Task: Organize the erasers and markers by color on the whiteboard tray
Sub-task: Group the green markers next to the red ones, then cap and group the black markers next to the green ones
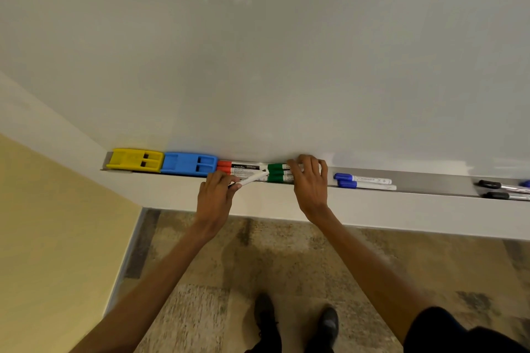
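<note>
A yellow eraser point(134, 159) and a blue eraser point(189, 164) sit side by side at the left end of the whiteboard tray point(424, 180). To their right lie red-capped markers point(225, 166), then green-capped markers point(277, 172). My left hand point(216, 195) is shut on a white marker point(253, 178) that tilts across the red ones. Over the bodies of the green markers rests my right hand point(311, 180), fingers bent on them. Two blue-capped markers point(364, 182) lie further right, and black-capped markers point(499, 190) lie at the far right.
The whiteboard point(286, 51) rises behind the tray. A yellow wall point(51, 223) closes the left side. Below are patterned carpet and the person's dark shoes point(295, 321). Bare tray shows between the blue and black markers.
</note>
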A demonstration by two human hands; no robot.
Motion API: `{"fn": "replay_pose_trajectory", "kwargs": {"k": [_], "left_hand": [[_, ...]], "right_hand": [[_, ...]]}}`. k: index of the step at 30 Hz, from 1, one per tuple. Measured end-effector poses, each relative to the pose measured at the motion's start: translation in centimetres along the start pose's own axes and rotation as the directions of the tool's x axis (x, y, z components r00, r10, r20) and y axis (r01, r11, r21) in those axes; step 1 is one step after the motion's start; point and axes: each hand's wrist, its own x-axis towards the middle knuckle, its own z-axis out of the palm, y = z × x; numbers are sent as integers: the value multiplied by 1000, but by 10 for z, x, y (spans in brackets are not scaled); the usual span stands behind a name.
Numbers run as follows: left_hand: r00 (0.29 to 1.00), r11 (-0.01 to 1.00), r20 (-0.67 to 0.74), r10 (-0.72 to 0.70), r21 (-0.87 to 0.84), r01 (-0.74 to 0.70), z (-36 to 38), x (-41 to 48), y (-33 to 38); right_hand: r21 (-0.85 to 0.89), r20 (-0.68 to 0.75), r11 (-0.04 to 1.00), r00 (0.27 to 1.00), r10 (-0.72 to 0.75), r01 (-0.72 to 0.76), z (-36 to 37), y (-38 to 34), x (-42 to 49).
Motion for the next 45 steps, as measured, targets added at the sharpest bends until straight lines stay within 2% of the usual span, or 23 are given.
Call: {"fn": "replay_pose_trajectory", "kwargs": {"k": [11, 18, 26, 35, 41, 45], "left_hand": [[998, 997, -4, 69, -19, -69, 2, 15, 13], [985, 984, -12, 169, -63, -170, 8, 23, 42], [939, 940, 54, 339, -55, -336, 22, 42, 112], [826, 822, 66, 561, -164, -545, 58, 54, 228], [741, 739, 69, 668, -172, -651, 98, 52, 304], [760, 766, 123, 638, -198, -611, 133, 49, 345]], "right_hand": [[-16, 20, 1000, 1000, -5, 5, 2, 3, -2], [-19, -150, 998, 987, 63, -67, -23, 26, -12], [-78, -226, 961, 944, 242, -265, -79, 93, -43], [-138, -326, 851, 835, 444, -506, -156, 195, -91], [-148, -268, 797, 800, 537, -585, -191, 282, -114], [-163, -161, 802, 817, 553, -575, -194, 343, -125]]}}
